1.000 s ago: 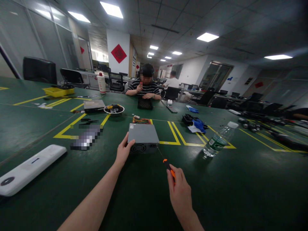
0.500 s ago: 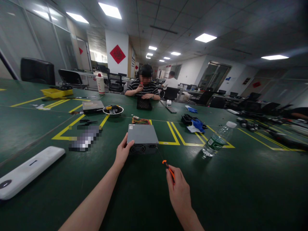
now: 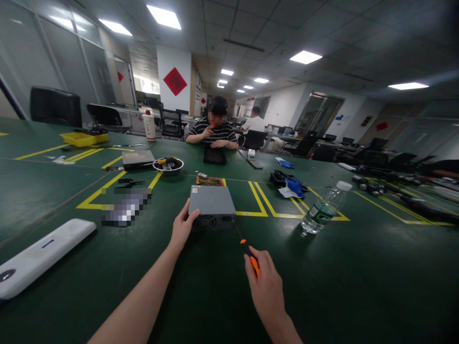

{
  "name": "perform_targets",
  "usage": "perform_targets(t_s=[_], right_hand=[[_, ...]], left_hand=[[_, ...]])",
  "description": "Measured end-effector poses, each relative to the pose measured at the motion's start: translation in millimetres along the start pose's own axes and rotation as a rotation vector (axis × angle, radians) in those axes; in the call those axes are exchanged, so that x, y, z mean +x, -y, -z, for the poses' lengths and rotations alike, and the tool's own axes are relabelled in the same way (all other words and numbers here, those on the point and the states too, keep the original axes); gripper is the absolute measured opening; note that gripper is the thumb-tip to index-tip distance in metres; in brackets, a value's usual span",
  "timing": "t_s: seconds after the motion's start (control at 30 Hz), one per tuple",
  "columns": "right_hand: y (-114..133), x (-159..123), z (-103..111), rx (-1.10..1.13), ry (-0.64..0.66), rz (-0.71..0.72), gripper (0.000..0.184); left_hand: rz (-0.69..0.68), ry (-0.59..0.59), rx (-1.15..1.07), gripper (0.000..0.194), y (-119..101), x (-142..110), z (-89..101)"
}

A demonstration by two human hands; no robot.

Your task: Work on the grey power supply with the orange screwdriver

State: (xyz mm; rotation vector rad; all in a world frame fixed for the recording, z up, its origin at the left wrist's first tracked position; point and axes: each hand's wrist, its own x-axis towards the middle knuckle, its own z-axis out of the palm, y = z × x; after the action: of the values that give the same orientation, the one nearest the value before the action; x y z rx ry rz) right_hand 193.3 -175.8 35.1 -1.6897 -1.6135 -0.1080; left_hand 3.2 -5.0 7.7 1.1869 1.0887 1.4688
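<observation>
A grey computer power supply (image 3: 212,199) lies on the green table, its fan grille and socket side facing me and its bundle of coloured cables (image 3: 210,180) at the far side. My left hand (image 3: 182,227) grips its left front corner, thumb on the top edge and the other fingers hidden along the side. In my right hand (image 3: 263,272) is a screwdriver (image 3: 255,265) with an orange and black handle, fingers closed around it. Its thin shaft points up and left to the right front corner of the power supply; whether the tip touches a screw is too small to tell.
A water bottle (image 3: 322,210) stands to the right, near blue gloves (image 3: 294,187). On the left lie a long white device (image 3: 46,255) and a pixelated object (image 3: 127,208). A metal bowl (image 3: 168,165) holds tools. Across the table sits a person (image 3: 213,129) in a striped shirt.
The screwdriver handle and my right hand have shifted slightly left and turned a little, showing more of the orange grip. My left hand and the power supply look nearly the same.
</observation>
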Motion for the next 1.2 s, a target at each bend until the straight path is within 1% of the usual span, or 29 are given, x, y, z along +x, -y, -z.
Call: perform_targets(t_s=[0.13,0.27,0.4,0.57,0.73,1.0,1.1,1.2], right_hand=[[-1.1,0.5,1.3,0.006,0.024,-0.019,0.03],[1.2,1.6,0.7,0.005,0.05,-0.046,0.026],[3.4,1.5,1.2,0.001,0.034,-0.018,0.021],[0.0,-0.2,-0.1,0.001,-0.007,0.008,0.018],[-1.2,1.5,-1.2,0.002,0.005,0.01,0.019],[0.2,5.1,0.1,-0.005,-0.021,-0.013,0.021],[1.1,5.4,-1.5,-0.009,-0.012,0.007,0.018],[3.3,4.5,-3.0,-0.03,-0.031,0.027,0.02]], left_hand=[[-0.015,-0.005,0.029,0.061,-1.9,-0.6,-0.5],[-0.015,-0.008,0.032,0.061,-1.8,-0.5,-0.2],[-0.01,0.001,0.033,0.063,-1.0,-0.6,0.1],[-0.011,-0.002,0.004,0.062,0.0,-0.3,-1.1],[-0.011,-0.01,-0.018,0.061,-2.8,-0.8,-2.5],[0.004,-0.004,-0.009,0.063,-7.1,-2.7,-2.1],[0.011,-0.01,0.009,0.065,-5.6,-1.9,-1.8],[0.017,-0.007,0.027,0.066,-4.8,-1.4,-1.8]])
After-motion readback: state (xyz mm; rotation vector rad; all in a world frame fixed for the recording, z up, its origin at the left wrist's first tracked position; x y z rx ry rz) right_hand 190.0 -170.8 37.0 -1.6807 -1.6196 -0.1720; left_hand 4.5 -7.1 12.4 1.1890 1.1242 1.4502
